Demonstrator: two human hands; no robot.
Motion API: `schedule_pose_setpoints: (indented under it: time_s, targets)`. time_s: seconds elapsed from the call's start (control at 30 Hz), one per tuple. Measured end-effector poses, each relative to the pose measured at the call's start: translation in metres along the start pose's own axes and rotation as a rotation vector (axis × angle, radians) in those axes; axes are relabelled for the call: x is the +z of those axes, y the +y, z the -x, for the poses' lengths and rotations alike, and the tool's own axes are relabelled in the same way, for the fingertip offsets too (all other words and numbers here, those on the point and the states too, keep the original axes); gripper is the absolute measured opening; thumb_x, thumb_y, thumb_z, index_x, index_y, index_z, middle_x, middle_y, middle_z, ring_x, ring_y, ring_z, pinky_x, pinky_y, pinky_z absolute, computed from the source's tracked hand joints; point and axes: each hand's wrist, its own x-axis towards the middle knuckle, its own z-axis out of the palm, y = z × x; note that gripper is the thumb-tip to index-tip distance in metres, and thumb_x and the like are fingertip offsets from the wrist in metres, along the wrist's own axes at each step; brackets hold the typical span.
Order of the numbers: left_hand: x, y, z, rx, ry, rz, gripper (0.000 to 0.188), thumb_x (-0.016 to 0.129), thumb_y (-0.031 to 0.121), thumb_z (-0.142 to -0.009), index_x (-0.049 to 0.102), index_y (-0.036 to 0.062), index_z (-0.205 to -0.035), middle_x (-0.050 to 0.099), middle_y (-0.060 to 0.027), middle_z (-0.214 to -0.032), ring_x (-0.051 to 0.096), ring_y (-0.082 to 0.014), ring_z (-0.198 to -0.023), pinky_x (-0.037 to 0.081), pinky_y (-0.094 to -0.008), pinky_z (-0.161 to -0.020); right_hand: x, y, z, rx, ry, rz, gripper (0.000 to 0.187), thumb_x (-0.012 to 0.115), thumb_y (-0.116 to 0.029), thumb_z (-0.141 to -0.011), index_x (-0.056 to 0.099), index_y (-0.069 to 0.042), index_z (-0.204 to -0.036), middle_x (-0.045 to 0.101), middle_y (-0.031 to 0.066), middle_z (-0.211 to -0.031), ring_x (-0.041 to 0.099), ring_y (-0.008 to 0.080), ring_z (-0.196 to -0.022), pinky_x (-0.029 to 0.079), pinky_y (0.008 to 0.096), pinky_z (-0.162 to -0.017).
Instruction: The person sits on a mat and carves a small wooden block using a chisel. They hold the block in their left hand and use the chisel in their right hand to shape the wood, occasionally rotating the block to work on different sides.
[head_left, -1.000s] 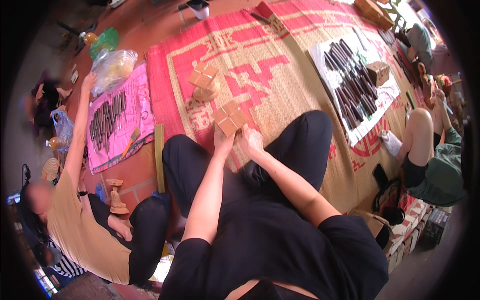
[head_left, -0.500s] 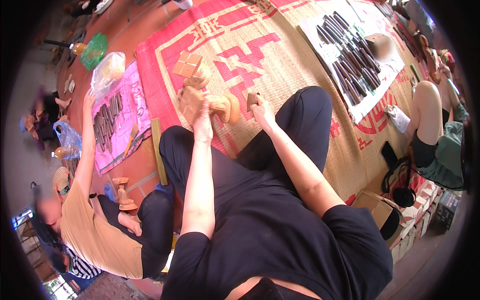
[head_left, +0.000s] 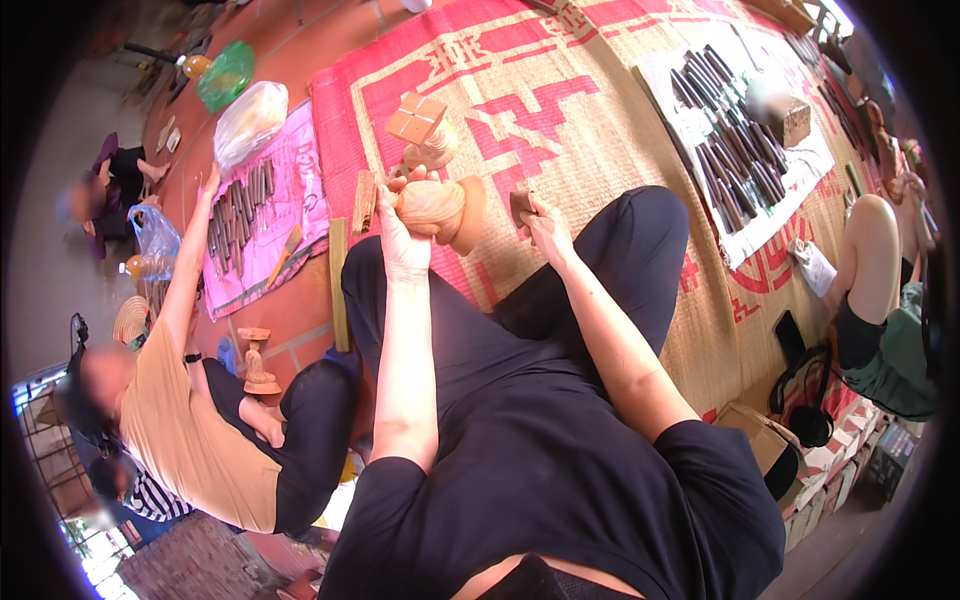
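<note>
My left hand (head_left: 404,240) is closed around the narrow middle of a carved wooden pedestal (head_left: 440,210). The pedestal lies tilted sideways, its square end to the left and its rounded, flared end to the right. In my right hand (head_left: 550,235), just right of the flared end and apart from it, is a small brown folded sheet (head_left: 521,206) that looks like sandpaper, pinched between the fingers. A second carved wooden piece (head_left: 416,118) with a square top scored by a cross stands on the mat beyond my left hand.
I sit on a red and straw woven mat (head_left: 600,140). Rows of dark-handled carving tools (head_left: 735,150) lie on a white cloth at right. On the left, a co-worker (head_left: 200,430) reaches past more tools on a pink cloth (head_left: 295,160). Another person's bent knee (head_left: 868,230) is at far right.
My left hand has turned the pedestal, so its square end now shows edge-on and more of its rounded side is visible. The brown sheet stays in my right hand. The view has shifted slightly.
</note>
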Motion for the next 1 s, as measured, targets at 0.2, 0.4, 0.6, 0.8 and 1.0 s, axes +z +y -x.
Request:
schedule_pose_setpoints:
  time_s: [0.2, 0.4, 0.6, 0.8, 1.0]
  targets:
    - [0.014, 0.005, 0.003, 0.014, -0.015, 0.030, 0.035, 0.048, 0.041, -0.089, 0.056, 0.0075, -0.097, 0.058, -0.0170, -0.109, 0.052, -0.0368, -0.106, 0.039, -0.0497, -0.096, 0.003, -0.005, 0.004, 0.055, -0.018, 0.144, 0.017, 0.052, -0.017, -0.085, 0.063, -0.008, -0.096, 0.056, 0.0034, -0.062, 0.052, 0.0080, -0.051, 0.041, 0.0247, -0.046]
    - [0.024, 0.012, 0.005, 0.005, -0.068, 0.041, 0.034, 0.047, 0.040, -0.090, 0.057, 0.0080, -0.097, 0.058, -0.0171, -0.109, 0.052, -0.0363, -0.107, 0.040, -0.0508, -0.095, 0.006, 0.005, 0.001, 0.041, 0.028, 0.072, 0.027, 0.058, -0.022, -0.084, 0.063, -0.009, -0.108, 0.060, 0.0038, -0.063, 0.056, 0.0108, -0.056, 0.043, 0.0263, -0.053]
    - [0.031, 0.017, 0.010, 0.028, -0.062, 0.042, 0.033, 0.049, 0.040, -0.089, 0.057, 0.0088, -0.098, 0.058, -0.0171, -0.109, 0.051, -0.0359, -0.108, 0.041, -0.0503, -0.094, 0.007, 0.009, 0.002, -0.053, 0.021, 0.191, 0.022, 0.058, -0.024, -0.085, 0.065, -0.009, -0.100, 0.059, 0.0032, -0.065, 0.052, 0.0081, -0.054, 0.042, 0.0259, -0.052]
    - [0.031, 0.022, 0.011, 0.072, -0.049, -0.017, 0.031, 0.051, 0.039, -0.088, 0.056, 0.0093, -0.098, 0.058, -0.0176, -0.108, 0.052, -0.0356, -0.107, 0.041, -0.0494, -0.094, 0.004, -0.010, 0.011, 0.046, -0.021, 0.256, 0.025, 0.062, -0.018, -0.078, 0.065, -0.008, -0.101, 0.064, 0.0069, -0.068, 0.059, 0.0147, -0.061, 0.046, 0.0284, -0.061]
    - [0.029, 0.021, 0.011, 0.074, -0.034, -0.010, 0.031, 0.052, 0.038, -0.088, 0.055, 0.0094, -0.099, 0.057, -0.0181, -0.108, 0.052, -0.0359, -0.107, 0.040, -0.0505, -0.094, 0.006, 0.003, 0.006, -0.042, -0.015, 0.333, 0.018, 0.062, -0.019, -0.080, 0.065, -0.010, -0.096, 0.057, 0.0010, -0.060, 0.049, 0.0082, -0.046, 0.038, 0.0258, -0.044]
